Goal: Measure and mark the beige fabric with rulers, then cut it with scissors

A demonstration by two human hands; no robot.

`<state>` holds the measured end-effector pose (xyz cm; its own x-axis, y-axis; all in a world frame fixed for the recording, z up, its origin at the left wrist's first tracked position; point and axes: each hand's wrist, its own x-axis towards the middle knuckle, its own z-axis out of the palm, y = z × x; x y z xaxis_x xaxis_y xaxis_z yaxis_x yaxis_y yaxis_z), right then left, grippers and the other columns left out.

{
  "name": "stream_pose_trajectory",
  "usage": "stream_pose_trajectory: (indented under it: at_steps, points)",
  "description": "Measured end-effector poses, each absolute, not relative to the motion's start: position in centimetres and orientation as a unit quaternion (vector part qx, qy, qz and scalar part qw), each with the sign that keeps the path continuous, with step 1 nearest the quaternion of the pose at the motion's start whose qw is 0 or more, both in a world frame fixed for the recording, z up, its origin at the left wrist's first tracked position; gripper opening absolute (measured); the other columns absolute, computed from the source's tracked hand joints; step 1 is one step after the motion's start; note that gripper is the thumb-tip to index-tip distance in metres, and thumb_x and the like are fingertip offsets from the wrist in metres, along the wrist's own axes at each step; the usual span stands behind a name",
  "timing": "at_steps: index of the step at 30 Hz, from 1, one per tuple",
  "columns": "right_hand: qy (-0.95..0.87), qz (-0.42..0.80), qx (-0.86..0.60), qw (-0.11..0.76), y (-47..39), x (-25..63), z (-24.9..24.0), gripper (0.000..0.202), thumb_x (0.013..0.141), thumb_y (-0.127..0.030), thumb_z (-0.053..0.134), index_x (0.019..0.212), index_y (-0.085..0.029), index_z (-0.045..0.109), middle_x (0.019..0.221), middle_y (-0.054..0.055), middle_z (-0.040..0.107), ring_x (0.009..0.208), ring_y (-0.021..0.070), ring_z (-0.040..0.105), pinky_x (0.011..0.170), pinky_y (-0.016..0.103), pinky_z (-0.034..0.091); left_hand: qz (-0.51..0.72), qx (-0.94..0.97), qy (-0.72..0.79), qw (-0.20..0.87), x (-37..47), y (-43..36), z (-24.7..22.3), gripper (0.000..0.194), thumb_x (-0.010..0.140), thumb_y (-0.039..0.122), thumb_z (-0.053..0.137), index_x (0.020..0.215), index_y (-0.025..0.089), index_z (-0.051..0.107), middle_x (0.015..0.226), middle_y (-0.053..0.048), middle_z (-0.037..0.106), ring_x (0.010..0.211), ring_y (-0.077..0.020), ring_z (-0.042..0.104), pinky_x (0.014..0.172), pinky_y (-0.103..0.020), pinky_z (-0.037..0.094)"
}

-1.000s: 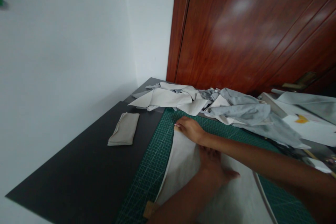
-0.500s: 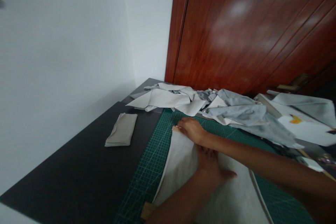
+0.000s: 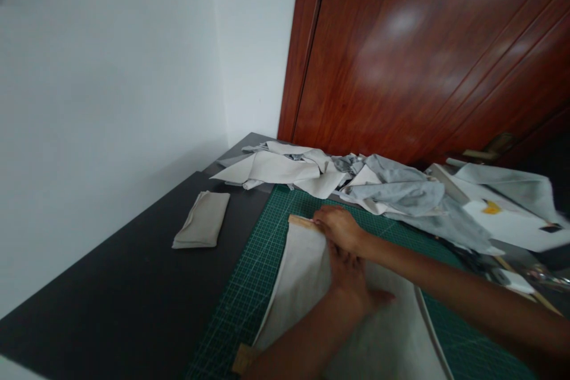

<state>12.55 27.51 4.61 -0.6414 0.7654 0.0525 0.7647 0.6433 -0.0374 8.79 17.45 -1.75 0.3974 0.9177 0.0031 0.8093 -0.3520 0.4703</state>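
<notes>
A long pale piece of fabric (image 3: 307, 285) lies on a green cutting mat (image 3: 249, 285), with a tan strip (image 3: 303, 222) along its far edge. My right hand (image 3: 341, 227) is at that edge, its fingers curled down on the fabric beside the strip; the fingertips are partly hidden. Just nearer to me, my left hand (image 3: 350, 285) rests flat on the fabric with its thumb stretched out to the right. Its fingertips reach under or against my right hand. Another tan piece (image 3: 243, 358) pokes out beside my left forearm at the fabric's near left side.
A folded beige cloth (image 3: 202, 221) lies on the dark table (image 3: 133, 285) at left. Fabric scraps (image 3: 285, 167) and grey cloth (image 3: 405, 190) are heaped behind the mat. A white box (image 3: 503, 219) stands at right, near the reddish wooden door (image 3: 378, 71).
My right hand has slid rightward along the fabric's far edge, uncovering more of the tan strip. My left hand stays on the fabric. The view has shifted slightly.
</notes>
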Motion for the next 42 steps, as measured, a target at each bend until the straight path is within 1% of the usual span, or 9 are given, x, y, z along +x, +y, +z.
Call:
stream_pose_trajectory:
  at_steps: [4, 9, 13, 17, 21, 28, 31, 34, 42]
  points:
    - [-0.904, 0.001, -0.428, 0.023, 27.6, 13.5, 4.9, 0.021, 0.099, -0.017, 0.06, 0.086, -0.021, 0.076, 0.091, 0.007, 0.076, 0.088, 0.0215, 0.068, 0.08, 0.031, 0.041, 0.112, 0.823, 0.531, 0.169, 8.8, 17.5, -1.8, 0.122, 0.079, 0.094, 0.049, 0.169, 0.014, 0.023, 0.176, -0.009, 0.018, 0.164, -0.0372, -0.004, 0.134, -0.054, -0.006]
    - [-0.9, -0.003, -0.434, 0.022, 27.5, 14.7, 5.2, 0.023, 0.097, -0.014, 0.062, 0.079, -0.021, 0.074, 0.085, 0.006, 0.075, 0.079, 0.0195, 0.067, 0.075, 0.03, 0.039, 0.091, 0.833, 0.525, 0.151, 8.7, 17.6, -1.4, 0.121, 0.082, 0.093, 0.046, 0.167, 0.011, 0.026, 0.177, -0.011, 0.016, 0.163, -0.0349, -0.013, 0.131, -0.056, -0.014]
    - [-0.898, 0.002, -0.438, 0.045, 27.5, 15.1, 4.9, 0.023, 0.1, -0.022, 0.062, 0.08, -0.022, 0.075, 0.086, 0.006, 0.076, 0.081, 0.0208, 0.069, 0.075, 0.031, 0.042, 0.109, 0.828, 0.522, 0.171, 8.6, 17.5, -1.1, 0.121, 0.08, 0.093, 0.049, 0.168, 0.013, 0.025, 0.175, -0.012, 0.022, 0.163, -0.0368, -0.007, 0.132, -0.059, -0.01]
    - [-0.895, 0.01, -0.439, 0.08, 27.9, 14.1, 4.2, 0.024, 0.104, -0.028, 0.058, 0.091, -0.022, 0.077, 0.094, 0.007, 0.078, 0.092, 0.0214, 0.071, 0.084, 0.031, 0.045, 0.105, 0.823, 0.525, 0.189, 8.4, 17.5, -1.1, 0.122, 0.08, 0.094, 0.049, 0.168, 0.012, 0.024, 0.176, -0.011, 0.02, 0.163, -0.0396, 0.001, 0.132, -0.058, -0.007]
    - [-0.898, 0.018, -0.429, 0.098, 28.3, 12.5, 3.9, 0.024, 0.105, -0.025, 0.055, 0.099, -0.02, 0.078, 0.101, 0.007, 0.079, 0.1, 0.0212, 0.071, 0.09, 0.031, 0.045, 0.099, 0.822, 0.525, 0.198, 8.3, 17.4, -1.1, 0.119, 0.081, 0.093, 0.047, 0.168, 0.015, 0.025, 0.175, -0.009, 0.023, 0.163, -0.0392, 0.007, 0.133, -0.056, -0.003]
    - [-0.903, 0.031, -0.415, 0.106, 28.8, 10.8, 3.3, 0.021, 0.102, -0.015, 0.058, 0.101, -0.022, 0.078, 0.105, 0.007, 0.079, 0.097, 0.0209, 0.071, 0.089, 0.031, 0.044, 0.087, 0.807, 0.533, 0.239, 8.2, 17.2, -0.1, 0.116, 0.083, 0.087, 0.051, 0.169, 0.014, 0.024, 0.177, -0.009, 0.017, 0.163, -0.0363, 0.011, 0.134, -0.048, -0.004]
    - [-0.903, 0.032, -0.412, 0.114, 28.7, 10.8, 3.2, 0.021, 0.104, -0.02, 0.057, 0.101, -0.02, 0.078, 0.103, 0.009, 0.079, 0.099, 0.0216, 0.071, 0.091, 0.032, 0.043, 0.099, 0.801, 0.537, 0.247, 8.3, 17.1, -0.1, 0.116, 0.082, 0.085, 0.055, 0.169, 0.014, 0.023, 0.177, -0.008, 0.018, 0.162, -0.0378, 0.013, 0.134, -0.047, -0.002]
    - [-0.905, 0.033, -0.405, 0.123, 28.6, 10.8, 3.3, 0.023, 0.106, -0.024, 0.055, 0.102, -0.019, 0.077, 0.102, 0.008, 0.078, 0.1, 0.0207, 0.07, 0.091, 0.031, 0.043, 0.11, 0.797, 0.539, 0.249, 8.4, 17.1, -0.4, 0.117, 0.082, 0.083, 0.057, 0.169, 0.014, 0.022, 0.177, -0.007, 0.019, 0.162, -0.0393, 0.013, 0.135, -0.046, -0.002]
    - [-0.913, 0.026, -0.391, 0.112, 28.7, 10.6, 2.9, 0.019, 0.099, -0.014, 0.06, 0.098, -0.021, 0.077, 0.101, 0.008, 0.078, 0.097, 0.0219, 0.069, 0.089, 0.033, 0.04, 0.112, 0.802, 0.531, 0.25, 8.2, 17.0, -0.6, 0.119, 0.081, 0.086, 0.054, 0.169, 0.013, 0.022, 0.176, -0.008, 0.021, 0.162, -0.0396, 0.01, 0.135, -0.048, 0.003]
